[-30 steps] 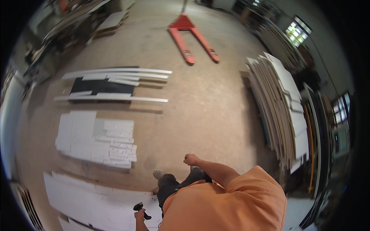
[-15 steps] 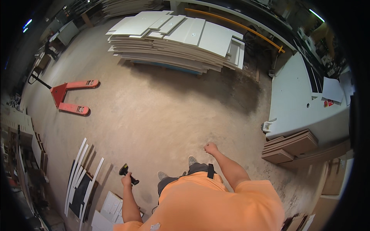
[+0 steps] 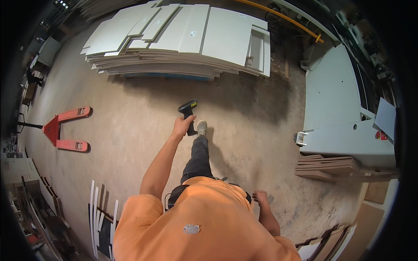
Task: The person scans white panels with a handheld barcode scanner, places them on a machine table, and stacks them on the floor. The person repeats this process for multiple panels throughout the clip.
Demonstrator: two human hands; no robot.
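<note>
My left hand (image 3: 181,127) is wrapped round the grip of a black handheld barcode scanner (image 3: 188,106) with a yellow patch on its head. It is held out in front of me, over the floor beside my forward shoe (image 3: 201,128). Low at my right side hangs my right hand (image 3: 260,197), away from any object; its fingers look bent, but whether they are closed is too small and blurred to make out. Ahead of the scanner lies a large stack of white panels (image 3: 226,39), several with small labels on top.
A red pallet truck (image 3: 51,130) stands on the left. To the right is a pale machine table (image 3: 331,95), with brown boards (image 3: 326,165) stacked by its near end. White strips (image 3: 93,217) lie at lower left; more panels (image 3: 331,243) lean at lower right. A yellow bar (image 3: 283,19) runs behind the stack.
I have stepped forward, nearer to the panel stack. My left hand has swung forward and up with the scanner, while my right hand has swung back to my side.
</note>
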